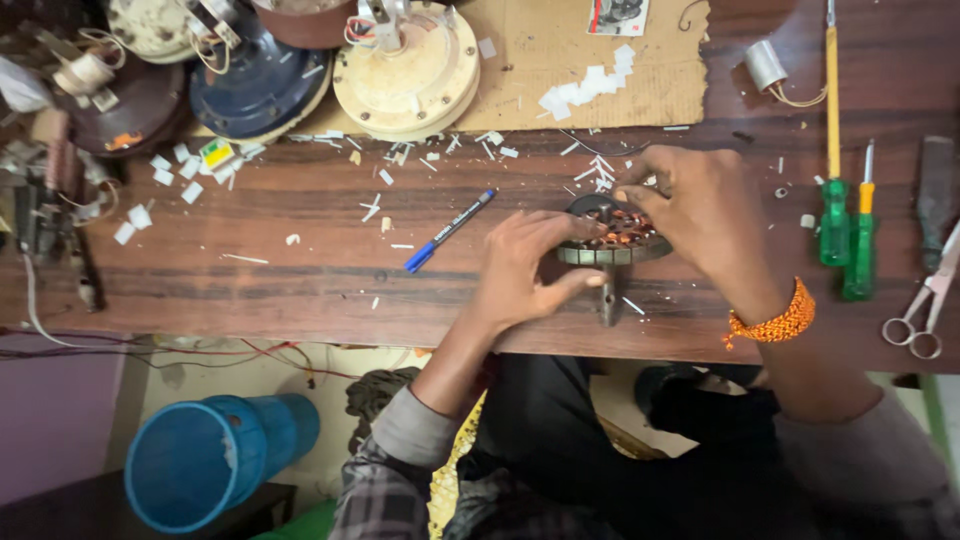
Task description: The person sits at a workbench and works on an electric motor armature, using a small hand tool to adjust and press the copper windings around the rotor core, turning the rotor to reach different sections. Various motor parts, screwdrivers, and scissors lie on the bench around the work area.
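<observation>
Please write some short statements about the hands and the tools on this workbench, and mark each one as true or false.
1. Both hands are on the round wound motor core. True.
2. The blue pen lies to the right of the right hand. False: it lies left of the left hand.
3. Two green-handled screwdrivers lie on the table. True.
4. The scissors are in the left hand. False: they lie at the table's right edge.

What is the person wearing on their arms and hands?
Both arms have grey sleeves pushed back from the wrists, and the left one turns into a dark checked pattern higher up. The right hand has a chunky orange beaded bracelet round its wrist. The left hand is bare, with no gloves or rings showing.
</observation>
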